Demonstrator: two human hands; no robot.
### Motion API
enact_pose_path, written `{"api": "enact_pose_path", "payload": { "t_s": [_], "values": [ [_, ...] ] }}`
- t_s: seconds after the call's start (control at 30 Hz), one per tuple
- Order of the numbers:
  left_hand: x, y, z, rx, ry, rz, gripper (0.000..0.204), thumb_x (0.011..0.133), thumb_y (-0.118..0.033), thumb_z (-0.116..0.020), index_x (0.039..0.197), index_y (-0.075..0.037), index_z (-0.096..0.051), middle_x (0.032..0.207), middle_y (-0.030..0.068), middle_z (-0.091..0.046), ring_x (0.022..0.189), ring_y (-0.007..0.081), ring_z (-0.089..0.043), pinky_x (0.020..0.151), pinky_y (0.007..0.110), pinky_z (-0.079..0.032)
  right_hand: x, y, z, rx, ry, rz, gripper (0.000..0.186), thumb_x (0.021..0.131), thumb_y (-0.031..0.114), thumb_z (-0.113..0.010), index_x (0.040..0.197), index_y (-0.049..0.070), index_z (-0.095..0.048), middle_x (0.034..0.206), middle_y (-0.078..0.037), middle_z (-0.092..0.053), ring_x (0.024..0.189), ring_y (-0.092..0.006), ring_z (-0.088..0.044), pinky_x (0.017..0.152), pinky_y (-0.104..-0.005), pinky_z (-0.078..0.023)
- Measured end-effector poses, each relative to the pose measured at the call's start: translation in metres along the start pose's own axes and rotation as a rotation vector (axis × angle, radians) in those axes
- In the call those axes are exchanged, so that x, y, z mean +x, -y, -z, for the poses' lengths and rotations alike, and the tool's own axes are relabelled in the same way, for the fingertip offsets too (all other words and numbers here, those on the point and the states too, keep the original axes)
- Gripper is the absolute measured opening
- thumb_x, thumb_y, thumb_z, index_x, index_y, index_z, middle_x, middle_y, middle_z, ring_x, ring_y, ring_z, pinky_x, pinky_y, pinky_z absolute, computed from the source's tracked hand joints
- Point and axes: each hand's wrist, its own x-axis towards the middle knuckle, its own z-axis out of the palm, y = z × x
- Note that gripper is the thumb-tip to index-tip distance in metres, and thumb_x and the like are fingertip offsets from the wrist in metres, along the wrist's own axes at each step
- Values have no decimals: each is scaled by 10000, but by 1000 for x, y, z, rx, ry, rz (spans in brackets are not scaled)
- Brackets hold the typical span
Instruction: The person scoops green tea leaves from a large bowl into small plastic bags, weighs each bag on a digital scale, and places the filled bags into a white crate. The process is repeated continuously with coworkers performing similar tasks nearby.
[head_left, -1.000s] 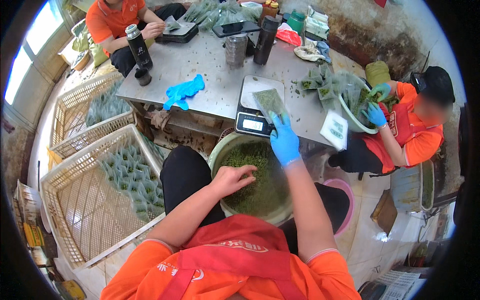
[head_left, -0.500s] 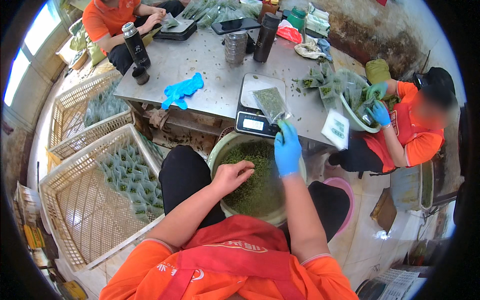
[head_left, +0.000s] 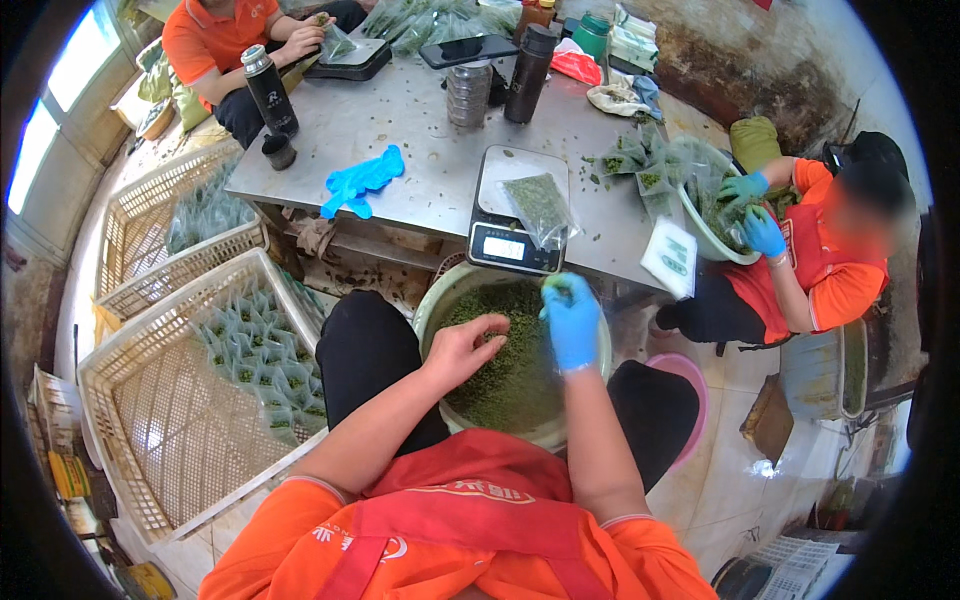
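A bag of green granules (head_left: 533,205) lies on the black digital scale (head_left: 480,240) at the table's front edge. Below it sits a pale basin (head_left: 433,300) of loose green bits, between my knees. My bare left hand (head_left: 465,345) hovers over the basin's left half, fingers loosely curved and apart, with nothing visible in them. My right hand (head_left: 568,320), in a blue glove, is over the basin's right side, just below the scale, with curled fingers; what they hold, if anything, I cannot make out.
Two co-workers in orange (head_left: 210,45) (head_left: 840,290) work at the steel table (head_left: 400,110), which holds bottles (head_left: 528,80), a phone (head_left: 468,52) and a loose blue glove (head_left: 362,180). White crates (head_left: 120,400) with bags lie at left; a pink basin (head_left: 690,385) is at right.
My right hand has moved off the bag on the scale and down over the basin, its fingers curling. My left hand has shifted only slightly. The co-workers' hands have moved a little.
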Motion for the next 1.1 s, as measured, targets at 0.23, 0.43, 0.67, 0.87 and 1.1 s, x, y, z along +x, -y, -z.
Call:
{"api": "enact_pose_path", "payload": {
  "t_s": [0.23, 0.43, 0.67, 0.87, 1.1],
  "values": [
    [1, 5, -3, -361, 161, 150, 370, 828, -107, -629, 1167, -3, -525, 854, 66, -647, 630, 111, -611, 604, 254, -492, -34, 2, 0, 99, 400, -280, 118, 818, 24, -608, 928, 29, -567, 746, -38, -602, 535, -92, -547, 473, -221, -454],
    [1, 10, -2, -425, 142, 261, 154, 824, -109, -624, 904, 19, -596, 672, 32, -615, 574, 70, -573, 543, 225, -464, -41, -8, -3, 116, 331, -232, 95, 813, 5, -601, 900, 20, -565, 745, -48, -603, 562, -102, -564, 505, -230, -471],
    [-5, 10, -1, -354, 184, 222, 145, 801, -133, -645, 832, 4, -607, 607, 8, -599, 548, 65, -566, 518, 219, -445, -36, -11, 22, 289, 176, -261, 78, 828, 3, -579, 905, 7, -567, 783, -69, -618, 645, -157, -630, 563, -264, -522],
    [-6, 5, 1, 33, 237, -14, 211, 820, -311, -622, 889, -112, -620, 621, 46, -617, 551, 186, -615, 519, 299, -474, -42, -11, 35, -98, 344, -194, 200, 823, 94, -617, 1002, 8, -589, 848, -89, -641, 660, -170, -638, 600, -286, -518],
    [-6, -6, 8, 286, 211, -161, 282, 809, -352, -622, 986, -135, -596, 617, 56, -604, 565, 248, -605, 509, 346, -467, 36, 14, 13, -705, 103, 102, 372, 779, 172, -621, 1146, 155, -566, 818, -121, -635, 705, -280, -619, 651, -376, -484]
  ]
}}
